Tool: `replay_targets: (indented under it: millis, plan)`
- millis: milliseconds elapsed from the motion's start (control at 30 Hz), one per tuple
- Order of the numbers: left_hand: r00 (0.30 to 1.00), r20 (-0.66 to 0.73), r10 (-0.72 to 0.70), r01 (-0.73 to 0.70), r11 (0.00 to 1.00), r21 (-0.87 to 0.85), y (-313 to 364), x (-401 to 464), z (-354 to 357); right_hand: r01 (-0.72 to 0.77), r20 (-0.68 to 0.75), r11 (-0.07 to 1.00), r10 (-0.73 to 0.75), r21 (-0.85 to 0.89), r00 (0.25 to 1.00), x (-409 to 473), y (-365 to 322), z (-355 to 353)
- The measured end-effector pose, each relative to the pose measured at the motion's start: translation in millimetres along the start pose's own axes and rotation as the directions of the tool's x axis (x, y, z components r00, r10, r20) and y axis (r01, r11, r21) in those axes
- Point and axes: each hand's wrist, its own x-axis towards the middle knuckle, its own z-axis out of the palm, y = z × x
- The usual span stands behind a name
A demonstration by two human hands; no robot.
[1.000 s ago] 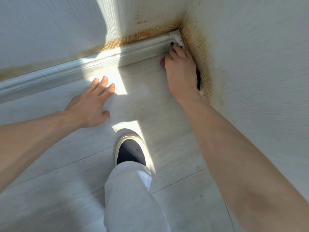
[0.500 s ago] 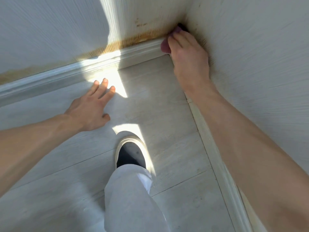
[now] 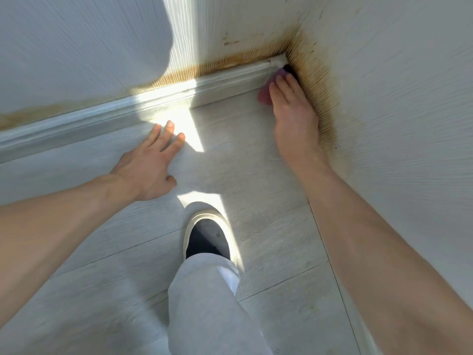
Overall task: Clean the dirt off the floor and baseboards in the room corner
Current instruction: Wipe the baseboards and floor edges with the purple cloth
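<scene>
Wiping deep in the corner — one hand works, the other braces.

The right hand [image 3: 294,116] presses a purple cloth [image 3: 266,92] against the baseboard [image 3: 225,78] where it meets the floor [image 3: 243,162]; how the fingers hold it I cannot tell. The left hand [image 3: 146,167] lies flat, fingers spread and holding nothing — likely propping the crouch. Brown dirt [image 3: 314,80] stains the walls above.
</scene>
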Motion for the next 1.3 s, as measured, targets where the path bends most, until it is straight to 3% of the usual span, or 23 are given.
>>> replay_targets:
  millis: [100,233,400,500,633,867,933,1000,1067,1133,1233,1300]
  plan:
    - [1.000,0.001,0.010,-0.010,1.000,0.007,0,-1,-1,0.015,0.079,0.999,-0.011,-0.050,0.997,19,0,0]
    - [1.000,0.009,0.005,-0.005,1.000,-0.005,-2,0,-5,0.081,0.128,0.987,-0.063,-0.136,0.990,-48,12,5]
    - [1.000,0.029,-0.010,0.010,1.000,-0.007,2,-1,-4,0.253,0.381,0.947,-0.163,-0.199,0.910,-87,15,6]
    - [0.999,0.040,-0.023,0.023,1.000,0.002,5,-2,-6,0.404,0.355,0.871,-0.297,-0.279,0.886,-27,18,4]
    - [0.998,0.062,-0.026,0.026,1.000,-0.001,8,-4,-8,0.483,0.382,0.776,-0.336,-0.405,0.861,42,18,-1]
    - [0.993,0.117,0.004,0.008,0.995,-0.102,-1,-1,-21,0.686,0.573,0.623,-0.424,-0.377,0.701,-7,17,-29]
    - [0.993,0.117,0.011,0.003,0.993,-0.114,1,1,-21,0.704,0.592,0.608,-0.430,-0.368,0.681,25,11,-28]
    - [0.993,0.117,0.011,0.003,0.993,-0.120,1,1,-20,0.688,0.517,0.573,-0.464,-0.445,0.720,57,6,-26]
    - [0.993,0.119,0.018,-0.002,0.991,-0.133,-1,1,-18,0.682,0.537,0.561,-0.432,-0.469,0.724,71,3,-24]
    - [0.993,0.114,0.028,-0.011,0.989,-0.146,-4,1,-18,0.659,0.547,0.569,-0.387,-0.492,0.742,63,-2,-19]
    - [0.991,0.123,0.043,-0.022,0.985,-0.172,-6,2,-20,0.579,0.601,0.685,-0.252,-0.443,0.758,24,5,-5]
    - [0.991,0.124,0.050,-0.028,0.984,-0.177,-8,4,-21,0.621,0.609,0.652,-0.294,-0.435,0.736,7,10,-8]
